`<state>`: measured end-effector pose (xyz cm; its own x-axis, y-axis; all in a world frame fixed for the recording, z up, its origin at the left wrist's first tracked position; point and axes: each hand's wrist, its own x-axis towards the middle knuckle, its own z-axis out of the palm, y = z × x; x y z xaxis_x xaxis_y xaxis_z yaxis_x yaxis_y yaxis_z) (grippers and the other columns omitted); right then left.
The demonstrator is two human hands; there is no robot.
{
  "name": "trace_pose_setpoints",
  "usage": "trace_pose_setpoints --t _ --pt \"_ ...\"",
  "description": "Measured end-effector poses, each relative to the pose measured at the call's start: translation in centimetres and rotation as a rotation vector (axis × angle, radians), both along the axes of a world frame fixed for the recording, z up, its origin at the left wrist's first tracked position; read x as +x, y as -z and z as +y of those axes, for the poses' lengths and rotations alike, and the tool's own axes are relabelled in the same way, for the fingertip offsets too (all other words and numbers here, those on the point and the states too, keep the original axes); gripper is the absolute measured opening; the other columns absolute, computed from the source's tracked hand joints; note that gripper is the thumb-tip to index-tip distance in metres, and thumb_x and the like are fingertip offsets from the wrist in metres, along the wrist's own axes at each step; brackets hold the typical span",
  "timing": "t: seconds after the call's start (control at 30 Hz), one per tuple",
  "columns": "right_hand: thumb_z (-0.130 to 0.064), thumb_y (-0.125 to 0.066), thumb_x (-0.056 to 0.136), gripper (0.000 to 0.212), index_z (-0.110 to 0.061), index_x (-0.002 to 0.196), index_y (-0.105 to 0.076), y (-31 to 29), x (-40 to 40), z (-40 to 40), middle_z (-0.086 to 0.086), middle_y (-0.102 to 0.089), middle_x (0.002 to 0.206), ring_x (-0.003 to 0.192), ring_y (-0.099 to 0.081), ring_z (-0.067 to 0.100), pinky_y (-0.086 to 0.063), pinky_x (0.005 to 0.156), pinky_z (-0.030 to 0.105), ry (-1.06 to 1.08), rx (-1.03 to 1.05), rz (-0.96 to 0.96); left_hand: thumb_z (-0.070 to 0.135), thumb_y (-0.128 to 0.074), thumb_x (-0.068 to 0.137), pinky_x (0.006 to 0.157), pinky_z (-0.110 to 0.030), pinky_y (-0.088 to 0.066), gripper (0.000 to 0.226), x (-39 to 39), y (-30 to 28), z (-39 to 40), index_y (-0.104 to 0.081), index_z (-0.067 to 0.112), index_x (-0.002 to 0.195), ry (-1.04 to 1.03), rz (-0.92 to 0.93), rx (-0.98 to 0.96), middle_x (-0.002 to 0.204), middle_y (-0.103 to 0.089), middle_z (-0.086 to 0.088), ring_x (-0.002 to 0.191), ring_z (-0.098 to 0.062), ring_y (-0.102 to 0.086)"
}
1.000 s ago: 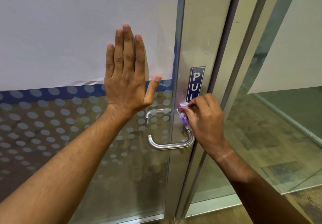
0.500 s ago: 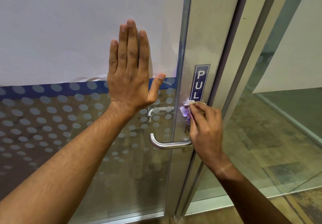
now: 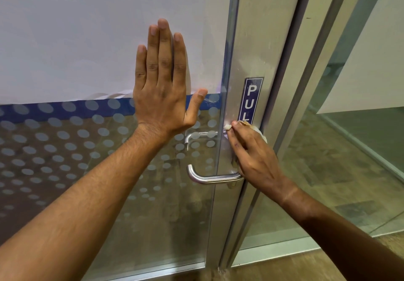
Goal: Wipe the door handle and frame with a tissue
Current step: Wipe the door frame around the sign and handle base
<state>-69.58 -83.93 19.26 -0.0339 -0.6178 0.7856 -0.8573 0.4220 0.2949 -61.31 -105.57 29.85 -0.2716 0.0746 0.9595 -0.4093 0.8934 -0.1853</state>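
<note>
A brushed-metal lever handle (image 3: 209, 177) juts from the silver door frame (image 3: 255, 46), below a blue PULL sticker (image 3: 251, 97). My right hand (image 3: 253, 154) lies flat on the frame just above the handle's base, pressing a white tissue (image 3: 261, 132) against the metal; only the tissue's edges show past my fingers. My left hand (image 3: 162, 84) is spread flat against the glass door panel (image 3: 87, 40), fingers up, holding nothing.
The glass panel carries white film above and a dotted frosted band (image 3: 54, 145) with a blue stripe below. A second handle (image 3: 196, 137) shows through the glass on the far side. To the right stands a fixed glass wall (image 3: 349, 160) over a wooden floor.
My right hand has flattened out on the frame, spreading the tissue under it below the sticker. My left hand stays pressed on the glass.
</note>
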Motion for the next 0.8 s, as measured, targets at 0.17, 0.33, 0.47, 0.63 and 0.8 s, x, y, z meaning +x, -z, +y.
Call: trace_pose_setpoints --t 0.17,0.33,0.47,0.63,0.8 --pt "0.000 -0.058 0.093 0.030 0.010 0.121 -0.062 -0.8 -0.2 0.2 0.023 -0.065 0.116 0.109 -0.047 0.032 -0.046 0.101 0.043 -0.007 -0.026 0.092 0.062 -0.034 0.095 0.125 -0.044 -0.001 0.089 0.0 0.0 0.0 -0.021 -0.004 0.153 0.003 0.001 -0.001 0.155 -0.021 -0.031 0.147 -0.044 -0.020" --pt "-0.003 -0.066 0.091 0.035 0.007 0.125 -0.059 -1.1 0.2 -0.3 0.022 -0.068 0.107 0.106 -0.053 0.032 -0.052 0.091 0.043 -0.032 -0.071 0.007 0.061 -0.035 0.095 0.125 -0.044 -0.001 0.089 0.1 0.0 0.0 -0.021 -0.005 0.153 -0.002 -0.004 0.000 0.155 -0.021 -0.031 0.147 -0.044 -0.020" --pt "-0.002 -0.057 0.096 0.029 0.008 0.122 -0.063 -0.8 0.3 -0.5 0.023 -0.067 0.113 0.107 -0.062 0.035 -0.047 0.101 0.043 0.001 -0.025 0.106 0.061 -0.036 0.095 0.126 -0.044 -0.001 0.088 0.0 0.0 -0.1 -0.022 -0.005 0.152 0.005 0.003 -0.007 0.155 -0.022 -0.032 0.147 -0.044 -0.020" --pt "0.000 -0.059 0.091 0.048 0.008 0.137 -0.048 -0.4 -0.1 1.0 0.025 -0.051 0.141 0.131 -0.048 0.039 -0.033 0.116 0.047 -0.003 0.128 0.112 0.062 -0.036 0.095 0.125 -0.043 0.000 0.089 0.0 0.0 -0.1 -0.022 -0.004 0.152 0.000 0.008 -0.006 0.155 -0.019 -0.030 0.146 -0.044 -0.019" --pt "-0.010 -0.058 0.084 0.069 0.007 0.146 -0.033 -0.8 0.2 1.1 0.023 -0.028 0.156 0.148 -0.020 0.035 -0.020 0.122 0.046 0.019 0.299 0.000 0.061 -0.034 0.095 0.125 -0.043 0.000 0.088 -0.1 0.0 0.0 -0.021 -0.005 0.152 0.003 0.010 -0.006 0.155 -0.020 -0.031 0.146 -0.045 -0.020"
